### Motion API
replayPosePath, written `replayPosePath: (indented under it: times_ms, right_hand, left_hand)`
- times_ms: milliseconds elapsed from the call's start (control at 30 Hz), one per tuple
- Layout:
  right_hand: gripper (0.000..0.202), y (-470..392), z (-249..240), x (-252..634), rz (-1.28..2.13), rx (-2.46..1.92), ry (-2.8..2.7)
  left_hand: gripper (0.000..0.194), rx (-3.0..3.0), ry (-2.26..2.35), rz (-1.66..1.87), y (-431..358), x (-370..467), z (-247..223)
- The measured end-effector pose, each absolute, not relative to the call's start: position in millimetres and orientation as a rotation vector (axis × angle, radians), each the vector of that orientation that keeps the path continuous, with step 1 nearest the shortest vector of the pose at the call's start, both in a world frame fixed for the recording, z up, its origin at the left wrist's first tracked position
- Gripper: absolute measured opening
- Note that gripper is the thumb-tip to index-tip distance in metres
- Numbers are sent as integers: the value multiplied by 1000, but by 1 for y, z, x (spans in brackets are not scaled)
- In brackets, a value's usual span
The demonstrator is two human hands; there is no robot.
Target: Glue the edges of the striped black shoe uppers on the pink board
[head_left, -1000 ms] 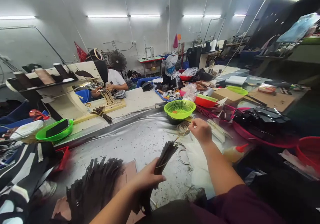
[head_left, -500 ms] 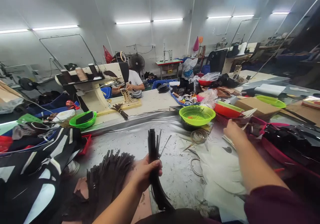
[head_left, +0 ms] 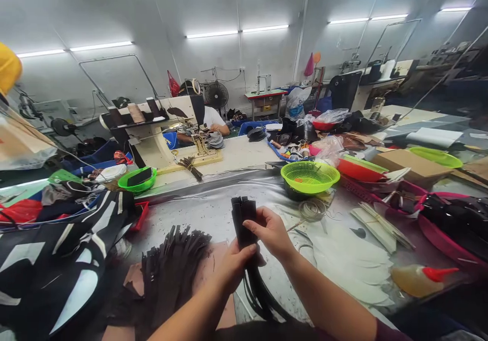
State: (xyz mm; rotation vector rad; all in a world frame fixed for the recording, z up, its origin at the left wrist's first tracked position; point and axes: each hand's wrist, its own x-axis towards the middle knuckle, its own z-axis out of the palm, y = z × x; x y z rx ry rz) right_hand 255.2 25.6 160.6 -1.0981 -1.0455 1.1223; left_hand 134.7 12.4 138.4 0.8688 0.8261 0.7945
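Note:
A bundle of long black strips stands upright in front of me, its lower ends curving down toward my lap. My left hand is closed around the bundle below its top. Higher up, my right hand grips the right side of the same bundle, thumb across the front. To the left lies a pile of dark strips with ragged upper ends. Pale cut sheets are fanned out to the right of my hands.
A yellow-green sieve basket stands beyond my hands. At the right sit a red-tipped glue bottle and a tied bundle of pale strips. Black-and-white pieces cover the left. A co-worker sits behind a sewing machine.
My right hand has come back from the baskets at the right and taken hold of the black strips. The loose strips at the bundle's side now sit together with it. The view has shifted slightly.

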Motion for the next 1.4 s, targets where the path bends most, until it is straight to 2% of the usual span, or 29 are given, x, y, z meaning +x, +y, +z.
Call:
replayPosePath:
  times_ms: [200, 400, 600, 800, 1000, 1200, 1300, 1400]
  right_hand:
    - [27, 18, 165, 254, 1108, -1171, -1040]
    - [34, 12, 164, 254, 1165, -1160, -985]
    - [39, 11, 160, 252, 1209, -1177, -944]
    - [30, 12, 160, 254, 1021, -1194, -1129]
    - [33, 12, 154, 252, 836, -1241, -1081]
    - [43, 22, 158, 253, 1054, -979, -559]
    - [48, 27, 165, 253, 1212, -974, -592]
    - [45, 30, 163, 250, 1214, -1027, -791]
  left_hand:
    - [53, 810, 759, 767, 8, 130, 137]
    - [47, 722, 720, 798, 6, 130, 138]
    - [50, 728, 722, 783, 5, 130, 141]
    - [53, 697, 796, 839, 2, 131, 144]
    - [52, 659, 884, 876, 4, 133, 143]
    - [45, 625, 934, 961, 7, 131, 135]
    - [44, 669, 902, 912, 5, 130, 133]
    - [43, 692, 853, 902, 4, 129, 133]
